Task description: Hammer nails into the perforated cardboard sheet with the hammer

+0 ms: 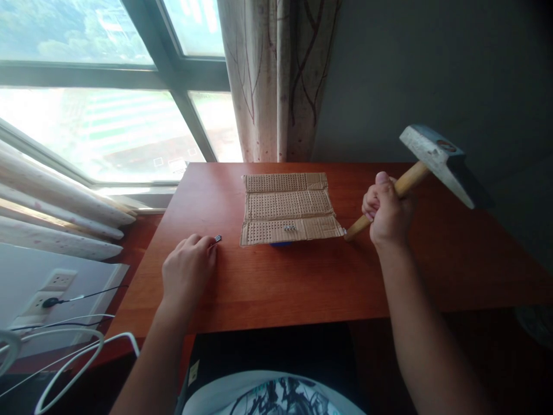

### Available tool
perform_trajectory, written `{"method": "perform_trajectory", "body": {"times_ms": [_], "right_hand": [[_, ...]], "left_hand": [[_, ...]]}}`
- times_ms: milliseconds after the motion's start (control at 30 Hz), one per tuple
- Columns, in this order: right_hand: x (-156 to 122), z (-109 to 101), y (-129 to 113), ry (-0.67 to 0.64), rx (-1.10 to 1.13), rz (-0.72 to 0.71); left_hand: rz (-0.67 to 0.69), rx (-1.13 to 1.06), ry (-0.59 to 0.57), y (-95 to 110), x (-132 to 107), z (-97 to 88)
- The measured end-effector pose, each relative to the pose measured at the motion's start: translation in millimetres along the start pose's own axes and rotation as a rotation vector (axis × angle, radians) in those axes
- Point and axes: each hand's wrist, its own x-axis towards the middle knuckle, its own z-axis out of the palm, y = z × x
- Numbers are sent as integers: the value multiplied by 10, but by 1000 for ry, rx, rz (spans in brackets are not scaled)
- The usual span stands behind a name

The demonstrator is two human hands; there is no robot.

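My right hand [391, 213] is wrapped around the wooden handle of a hammer [434, 153], raised to the right with its metal head up. On the table's left part, my left hand [190, 265] has its fingers pinched together on a few small metal nails [218, 238], whose ends show past the fingertips. Between the hands lies a sheet of brown cardboard [283, 204], creased into three bands and full of rows of small holes. A little cluster of metal nail heads [290, 228] sits in its front band. Something blue [280, 244] peeks out beneath its front edge.
The reddish wooden table [294, 288] stands by a window [129, 132] and a patterned curtain [276, 80]. At the left are wall sockets [47, 294] with a plug, and white cables [101, 340] loop beside the table's corner. A grey wall [410, 69] rises behind.
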Motion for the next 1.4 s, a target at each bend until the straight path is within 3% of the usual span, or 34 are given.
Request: {"method": "perform_trajectory", "body": {"times_ms": [400,633,733,800,933,1067,1233,1400], "right_hand": [[-4,-2,3,-2,19,3],[-2,-2,7,0,3,-2],[-8,4,1,-6,4,-3],[-12,10,-5,-8,4,2],[-18,18,-12,-1,6,6],[-21,14,-6,6,25,5],[-21,3,1,6,27,3],[-17,-6,4,8,18,3]], "left_hand": [[-15,3,-42,-17,2,5],[25,14,-175,-12,29,-85],[23,-94,-94,-12,37,-172],[23,-300,13,8,42,-254],[-18,-829,193,169,59,-448],[22,-1143,198,451,111,-559],[124,-1184,149,738,227,-502],[150,-1015,232,887,312,-422]]}}
